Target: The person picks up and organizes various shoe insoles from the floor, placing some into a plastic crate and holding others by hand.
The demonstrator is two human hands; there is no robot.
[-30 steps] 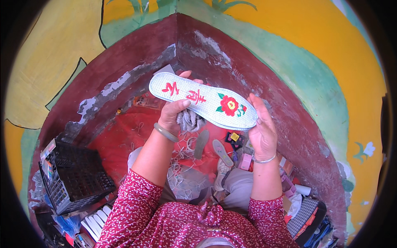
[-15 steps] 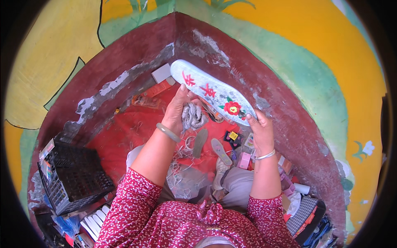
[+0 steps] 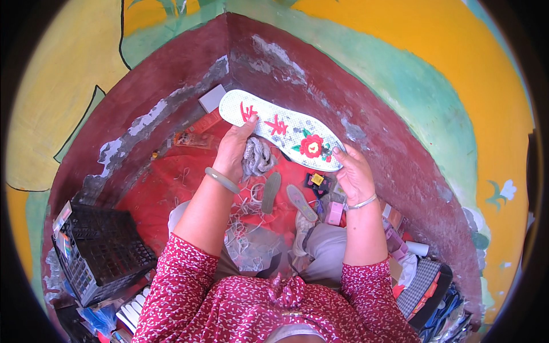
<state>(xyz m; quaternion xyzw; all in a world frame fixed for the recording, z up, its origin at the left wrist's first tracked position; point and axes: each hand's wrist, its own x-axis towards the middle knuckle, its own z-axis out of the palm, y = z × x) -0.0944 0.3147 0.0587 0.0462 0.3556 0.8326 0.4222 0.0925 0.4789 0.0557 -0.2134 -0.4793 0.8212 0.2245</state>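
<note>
An embroidered insole point(image 3: 289, 123), white with red stitched characters and a red flower with green leaves, is held up in front of me, its patterned face toward me. My left hand point(image 3: 233, 146) grips its left part, the thumb lying on the upper side. At the flower end, my right hand point(image 3: 355, 174) pinches the edge between thumb and fingers. A bundle of grey cord point(image 3: 258, 156) hangs beside my left hand, below the insole; whether the hidden fingers hold it cannot be made out.
A black plastic crate point(image 3: 103, 251) stands at the left. On the red floor sheet point(image 3: 166, 177) lie a grey-green insole point(image 3: 271, 193), another patterned insole point(image 3: 302, 202) and white thread scraps point(image 3: 246, 220). Pink boxes point(image 3: 334, 213) sit at the right, below the maroon wall point(image 3: 394, 177).
Both hands have shifted the insole slightly left, and its face has turned more toward me. My left thumb now lies over the stitched character. The whole view has shifted a little.
</note>
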